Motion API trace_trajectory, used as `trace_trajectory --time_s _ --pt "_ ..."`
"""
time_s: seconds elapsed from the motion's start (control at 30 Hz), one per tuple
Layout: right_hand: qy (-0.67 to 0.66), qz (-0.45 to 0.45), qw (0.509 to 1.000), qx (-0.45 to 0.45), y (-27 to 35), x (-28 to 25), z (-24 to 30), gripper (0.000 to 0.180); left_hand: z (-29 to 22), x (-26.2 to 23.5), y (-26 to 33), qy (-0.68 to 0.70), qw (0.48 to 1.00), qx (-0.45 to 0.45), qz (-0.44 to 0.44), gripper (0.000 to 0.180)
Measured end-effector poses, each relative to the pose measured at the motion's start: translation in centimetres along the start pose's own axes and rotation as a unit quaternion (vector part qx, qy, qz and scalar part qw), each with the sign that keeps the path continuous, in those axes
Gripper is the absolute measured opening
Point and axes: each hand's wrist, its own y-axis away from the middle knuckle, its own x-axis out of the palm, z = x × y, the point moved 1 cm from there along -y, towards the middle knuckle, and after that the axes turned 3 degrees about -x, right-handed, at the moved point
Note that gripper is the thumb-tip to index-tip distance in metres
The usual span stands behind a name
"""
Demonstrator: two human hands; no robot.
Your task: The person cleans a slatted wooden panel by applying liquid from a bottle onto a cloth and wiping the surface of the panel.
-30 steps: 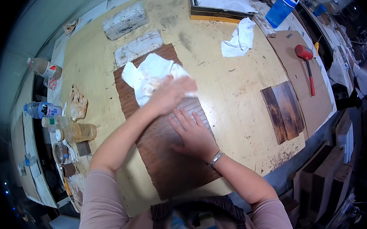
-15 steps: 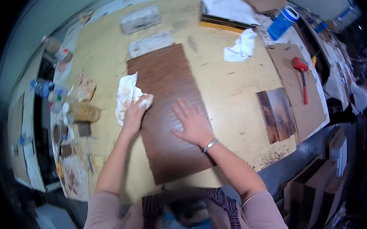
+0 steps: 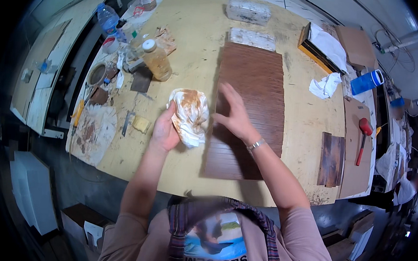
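Note:
My left hand [image 3: 166, 130] is closed on a white cloth [image 3: 191, 112] smeared with orange-brown stain, to the left of a dark brown grooved wood board [image 3: 256, 80]. The cloth's stained face is turned up. Over the board's left edge is my right hand [image 3: 234, 114], thumb and fingers apart, holding nothing; I cannot tell whether it touches the wood. The board lies lengthwise away from me, its far end by a pale, stained block [image 3: 252, 38].
A jar of amber liquid [image 3: 156, 61] stands left, near bottles and a yellow sponge [image 3: 141, 124]. Another pale block [image 3: 249, 12] lies at the back. To the right are a crumpled white cloth [image 3: 325, 85], blue jug [image 3: 366, 82], red mallet [image 3: 364, 134] and brown sample panels [image 3: 330, 158].
The view has swung left. My left hand has brought the cloth off the board to its left, stained side up. My right hand has shifted from the board's middle to its left edge.

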Motion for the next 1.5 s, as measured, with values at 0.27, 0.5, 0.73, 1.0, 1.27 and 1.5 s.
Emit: trace_trajectory --time_s 0.27,0.5,0.73,1.0,1.27,1.5 --pt "-0.299 0.126 0.938 0.121 -4.9 1.8 3.0 0.008 -5.2 -0.4 5.3 -0.225 0.958 0.107 -0.140 0.030" --pt "0.087 0.027 0.996 -0.023 -4.7 1.5 5.9 0.020 -5.1 0.3 6.3 -0.117 0.965 0.160 -0.172 0.029" --pt "-0.206 0.245 0.939 0.127 -1.0 6.2 7.2 0.034 -4.3 2.6 4.7 -0.134 0.977 0.147 -0.084 0.048" --pt "-0.561 0.051 0.775 0.287 -0.5 4.3 5.5 0.026 -2.9 1.3 5.2 -0.536 0.798 0.229 -0.157 0.042" --pt "-0.596 0.106 0.734 0.308 -0.5 2.4 5.7 0.031 -2.6 0.7 5.0 -0.559 0.764 0.268 -0.177 0.015" --pt "-0.495 0.103 0.805 0.311 -0.4 3.1 7.8 0.024 -2.3 1.5 5.1 -0.586 0.728 0.296 -0.194 0.006"
